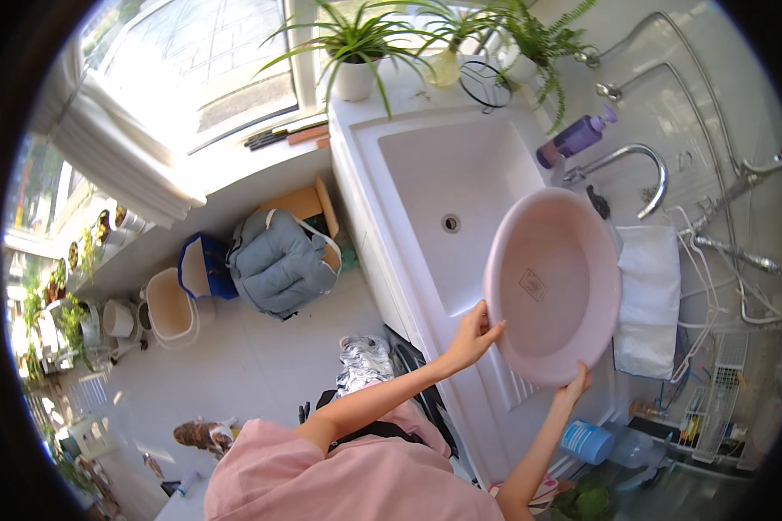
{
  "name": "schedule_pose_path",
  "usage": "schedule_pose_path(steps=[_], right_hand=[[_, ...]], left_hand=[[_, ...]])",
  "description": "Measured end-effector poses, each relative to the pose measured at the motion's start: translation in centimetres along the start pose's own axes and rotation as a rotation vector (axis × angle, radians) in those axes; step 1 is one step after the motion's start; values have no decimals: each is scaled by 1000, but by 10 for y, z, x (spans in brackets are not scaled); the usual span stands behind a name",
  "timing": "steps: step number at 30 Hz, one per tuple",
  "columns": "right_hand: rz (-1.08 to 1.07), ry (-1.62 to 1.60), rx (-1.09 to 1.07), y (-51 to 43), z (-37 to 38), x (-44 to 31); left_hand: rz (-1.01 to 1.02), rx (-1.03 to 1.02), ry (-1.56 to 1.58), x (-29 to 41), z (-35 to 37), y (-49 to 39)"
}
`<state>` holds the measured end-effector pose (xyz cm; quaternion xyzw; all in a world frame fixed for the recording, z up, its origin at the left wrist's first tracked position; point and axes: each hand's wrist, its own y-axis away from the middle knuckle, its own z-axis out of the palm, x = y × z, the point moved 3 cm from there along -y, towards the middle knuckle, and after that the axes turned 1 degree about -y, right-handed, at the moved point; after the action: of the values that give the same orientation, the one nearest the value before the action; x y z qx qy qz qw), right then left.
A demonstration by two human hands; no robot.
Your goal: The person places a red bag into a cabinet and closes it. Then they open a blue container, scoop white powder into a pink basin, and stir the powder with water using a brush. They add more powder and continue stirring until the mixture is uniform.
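A pink plastic basin (560, 280) is held tilted over the right side of a white sink (423, 260), its inside facing the camera. My left hand (476, 335) grips the basin's near left rim, thumb on the inner side. My right hand (575, 384) holds the lower rim, with its other fingers partly hidden. The basin shows no contents apart from a printed mark on its bottom. The sink's drain (451, 223) is visible to the left of the basin. A chrome faucet (651, 176) curves out beyond the basin's upper right.
A purple pump bottle (573, 140) stands by the faucet. Potted plants (355, 78) and a black wire ring (485, 84) lie past the sink. A white cloth (648, 299) hangs at right; a blue-labelled plastic bottle (586, 441) lies below. On the floor are a cushioned bag (280, 260) and a cat (203, 435).
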<state>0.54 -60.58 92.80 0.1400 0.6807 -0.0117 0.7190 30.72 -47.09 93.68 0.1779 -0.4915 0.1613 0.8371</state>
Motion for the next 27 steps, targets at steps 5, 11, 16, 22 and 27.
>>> schedule_pose_path(steps=[5,11,16,22,27], right_hand=[[-13,-47,81,29,-9,13],[-22,-102,151,70,-8,11],[-21,-151,155,107,-14,6],[13,-187,212,137,-20,7],[27,-228,221,147,-13,0]], left_hand=[[25,-35,5,6,-10,13],[-106,-67,-116,17,-30,35],[-261,-80,-138,33,-35,61],[-284,-77,-173,36,-43,82],[-269,-111,-208,43,-45,82]])
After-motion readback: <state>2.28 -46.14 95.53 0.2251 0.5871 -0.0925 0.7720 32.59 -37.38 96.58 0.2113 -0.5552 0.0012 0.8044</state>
